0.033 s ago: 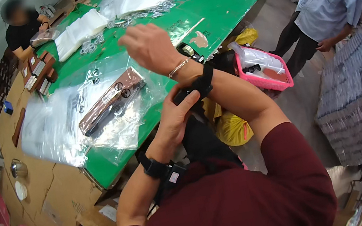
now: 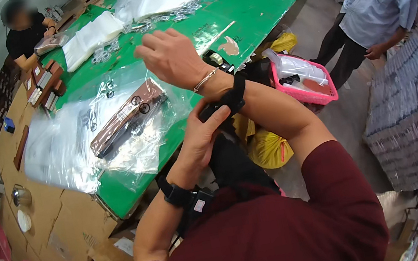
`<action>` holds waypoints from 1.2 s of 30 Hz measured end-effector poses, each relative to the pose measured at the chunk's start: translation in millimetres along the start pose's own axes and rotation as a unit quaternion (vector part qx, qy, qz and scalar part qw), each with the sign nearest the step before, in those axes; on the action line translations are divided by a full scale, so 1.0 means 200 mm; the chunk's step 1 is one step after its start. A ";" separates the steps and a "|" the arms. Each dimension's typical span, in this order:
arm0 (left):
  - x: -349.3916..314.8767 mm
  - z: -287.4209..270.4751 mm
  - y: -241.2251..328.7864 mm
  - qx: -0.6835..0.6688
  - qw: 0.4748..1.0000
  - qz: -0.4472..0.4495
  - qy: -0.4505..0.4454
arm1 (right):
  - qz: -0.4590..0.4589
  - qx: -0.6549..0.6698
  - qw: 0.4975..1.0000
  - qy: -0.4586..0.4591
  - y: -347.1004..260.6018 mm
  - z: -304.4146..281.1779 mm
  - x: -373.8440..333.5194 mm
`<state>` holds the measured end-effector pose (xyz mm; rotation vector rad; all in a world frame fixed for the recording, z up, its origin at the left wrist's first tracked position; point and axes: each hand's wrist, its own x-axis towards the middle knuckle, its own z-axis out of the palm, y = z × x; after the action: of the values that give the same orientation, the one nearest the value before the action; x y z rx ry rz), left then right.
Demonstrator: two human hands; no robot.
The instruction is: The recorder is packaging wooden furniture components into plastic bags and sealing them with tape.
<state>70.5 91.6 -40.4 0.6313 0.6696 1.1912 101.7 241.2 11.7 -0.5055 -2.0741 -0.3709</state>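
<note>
"While the wearer's forearms reach up from below, what is the left hand doing?"

"It is grasping a black strapped device worn around the right wrist; the thumb lies on top of it, and part of the grip is hidden behind."

"And the right hand?"

"Raised above the surface of a green table, back of the hand showing. Its fingers bend loosely; the palm is turned away, so I cannot tell whether they are fully clenched. A metal bracelet sits between that hand and the device."

"Where is the device against the table?"

"Just off the near edge, as seen from above. A second black band circles the left wrist."

"What lies around them?"

"Toward the near corner, a long brown item lies in clear plastic. A tape dispenser stands by the near edge, close to the right forearm. A pink basket is beyond that edge. Near the far left corner is a person in a black shirt; off to the right stands a person in light blue."
</note>
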 end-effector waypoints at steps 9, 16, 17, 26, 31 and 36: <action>-0.01 0.06 0.04 0.119 0.991 0.053 0.017 | 0.376 0.633 0.674 -0.055 0.03 -0.08 0.09; -0.03 0.20 0.10 0.227 0.965 0.134 -0.009 | 0.295 0.849 0.425 0.105 0.31 -0.19 0.14; -0.02 0.17 0.10 0.211 0.969 0.126 -0.027 | 0.281 0.872 0.382 0.120 0.26 -0.24 0.17; 0.12 -0.27 0.44 -0.117 0.976 0.170 0.070 | 0.388 0.511 0.767 0.016 -0.19 -0.42 -0.21; 0.15 -0.43 0.51 -0.236 0.928 0.244 0.155 | 0.180 0.529 0.812 -0.169 -0.66 -0.22 -0.59; 0.12 -0.46 0.47 -0.094 0.915 0.283 0.273 | 0.198 0.563 0.792 -0.128 -0.74 -0.15 -0.56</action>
<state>-51.2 147.0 -34.0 0.3250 0.8498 1.9901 104.8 76.1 -77.2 -0.2175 -1.9502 1.1979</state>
